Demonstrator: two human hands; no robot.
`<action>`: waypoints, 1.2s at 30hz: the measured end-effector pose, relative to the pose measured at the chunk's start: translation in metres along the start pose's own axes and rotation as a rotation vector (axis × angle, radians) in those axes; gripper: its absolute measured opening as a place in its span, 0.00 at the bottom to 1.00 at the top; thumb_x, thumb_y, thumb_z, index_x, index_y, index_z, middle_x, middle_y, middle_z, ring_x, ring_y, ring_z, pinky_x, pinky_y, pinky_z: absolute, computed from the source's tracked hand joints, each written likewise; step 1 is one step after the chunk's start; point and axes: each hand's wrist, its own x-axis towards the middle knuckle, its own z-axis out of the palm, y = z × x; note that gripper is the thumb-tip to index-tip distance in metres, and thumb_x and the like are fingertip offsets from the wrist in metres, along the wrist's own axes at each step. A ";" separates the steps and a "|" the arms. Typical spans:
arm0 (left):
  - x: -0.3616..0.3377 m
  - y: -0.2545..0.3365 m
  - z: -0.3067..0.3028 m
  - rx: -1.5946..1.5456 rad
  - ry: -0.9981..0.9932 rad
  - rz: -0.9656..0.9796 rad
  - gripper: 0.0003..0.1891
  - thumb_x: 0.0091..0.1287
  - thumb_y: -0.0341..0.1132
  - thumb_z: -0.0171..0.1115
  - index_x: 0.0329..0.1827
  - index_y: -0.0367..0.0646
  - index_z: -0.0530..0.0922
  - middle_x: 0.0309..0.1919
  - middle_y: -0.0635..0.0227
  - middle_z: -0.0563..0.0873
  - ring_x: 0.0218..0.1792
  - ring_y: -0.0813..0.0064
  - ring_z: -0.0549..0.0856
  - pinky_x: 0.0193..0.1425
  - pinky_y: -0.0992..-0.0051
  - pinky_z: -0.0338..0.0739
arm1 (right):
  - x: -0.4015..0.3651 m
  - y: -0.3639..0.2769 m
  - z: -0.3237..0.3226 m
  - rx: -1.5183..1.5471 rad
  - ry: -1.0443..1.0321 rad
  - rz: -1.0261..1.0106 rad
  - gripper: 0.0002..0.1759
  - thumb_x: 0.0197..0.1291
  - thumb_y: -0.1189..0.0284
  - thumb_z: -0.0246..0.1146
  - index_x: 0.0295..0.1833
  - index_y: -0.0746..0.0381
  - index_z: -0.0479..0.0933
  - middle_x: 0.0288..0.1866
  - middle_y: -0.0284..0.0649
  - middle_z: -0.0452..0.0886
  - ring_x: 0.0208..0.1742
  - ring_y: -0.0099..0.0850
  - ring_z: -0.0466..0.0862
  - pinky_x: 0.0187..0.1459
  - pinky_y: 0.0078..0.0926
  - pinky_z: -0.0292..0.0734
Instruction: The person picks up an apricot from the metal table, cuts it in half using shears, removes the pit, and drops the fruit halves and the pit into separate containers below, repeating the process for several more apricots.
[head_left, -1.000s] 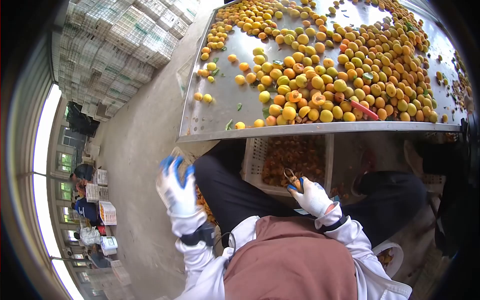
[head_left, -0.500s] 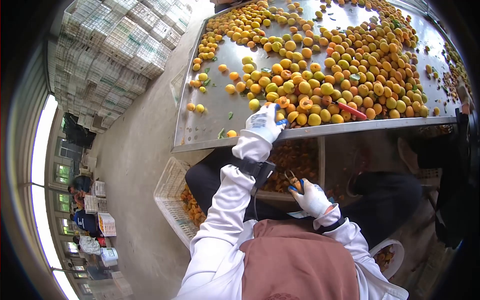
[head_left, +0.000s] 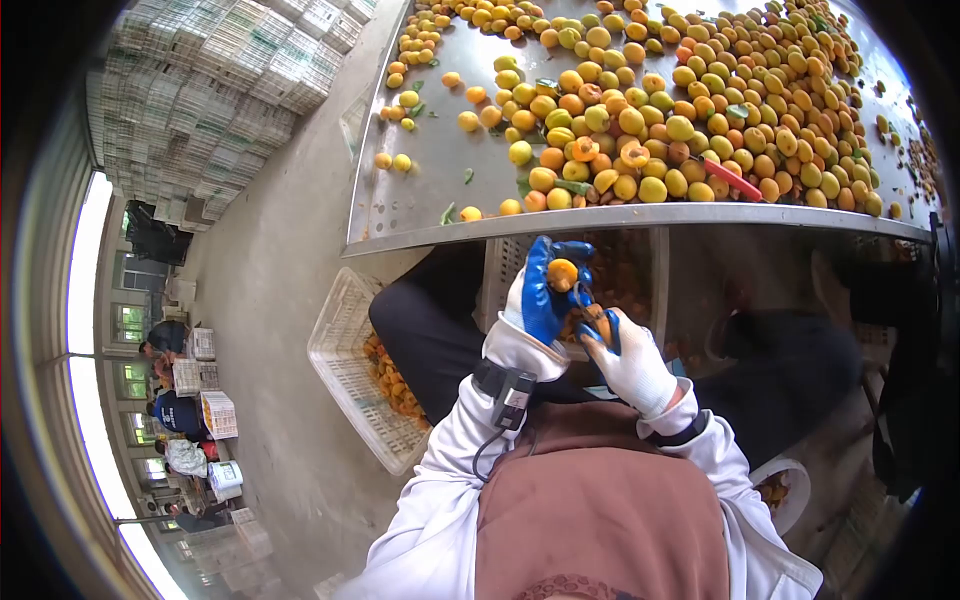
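Left hand (head_left: 540,300): raised in front of the chest, below the tabletop (head_left: 430,190) edge; blue palm turned toward the camera, forearm angled up from the lower left.
Left hand state: fingers clamped round one apricot (head_left: 561,273), which sits at the fingertips, its top showing.
Right hand (head_left: 630,365): just right of and below the left hand, touching it; back of the white glove up, blue fingertips pointing at the apricot.
Right hand state: fingers curled tight on a small tool (head_left: 596,320); the tool is blurred and its kind cannot be told.
Apricot position: between the two hands, above the lap, just beyond the tool.
Wrist unit (head_left: 512,388): black, strapped on the left wrist, cable trailing down the sleeve.
Beyond the hands: fruit pile (head_left: 650,120) on the tabletop; a red handle (head_left: 735,181) lies at its near edge, right of the hands.
Left of the left hand: white crate (head_left: 345,365) on the floor, fruit inside.
Far left: boxes (head_left: 215,412) with print, too small to read.
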 end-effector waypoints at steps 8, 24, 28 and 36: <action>0.001 -0.031 0.008 -0.026 0.092 -0.099 0.24 0.80 0.55 0.51 0.50 0.41 0.82 0.34 0.66 0.85 0.34 0.71 0.85 0.45 0.69 0.84 | 0.006 0.019 0.014 -0.123 0.100 -0.017 0.19 0.66 0.65 0.68 0.54 0.66 0.75 0.37 0.57 0.86 0.39 0.57 0.86 0.40 0.49 0.81; -0.008 -0.031 0.027 0.064 0.192 0.117 0.23 0.81 0.52 0.50 0.36 0.43 0.80 0.25 0.64 0.84 0.23 0.69 0.84 0.29 0.71 0.83 | 0.003 0.011 0.009 -0.130 -0.076 0.128 0.17 0.68 0.73 0.63 0.58 0.70 0.73 0.45 0.61 0.86 0.47 0.59 0.86 0.46 0.46 0.82; -0.010 -0.035 0.029 0.143 0.217 0.144 0.22 0.81 0.52 0.51 0.36 0.44 0.79 0.22 0.67 0.82 0.22 0.71 0.84 0.28 0.72 0.82 | 0.000 0.010 0.016 -0.053 -0.054 0.124 0.17 0.69 0.74 0.62 0.58 0.71 0.74 0.47 0.62 0.85 0.50 0.57 0.86 0.48 0.43 0.82; -0.010 -0.040 0.037 0.236 0.178 0.245 0.23 0.81 0.51 0.50 0.37 0.40 0.79 0.26 0.60 0.84 0.28 0.66 0.87 0.36 0.67 0.84 | 0.000 0.022 0.019 0.370 -0.072 0.261 0.14 0.72 0.75 0.58 0.58 0.70 0.77 0.43 0.45 0.87 0.45 0.32 0.85 0.50 0.31 0.80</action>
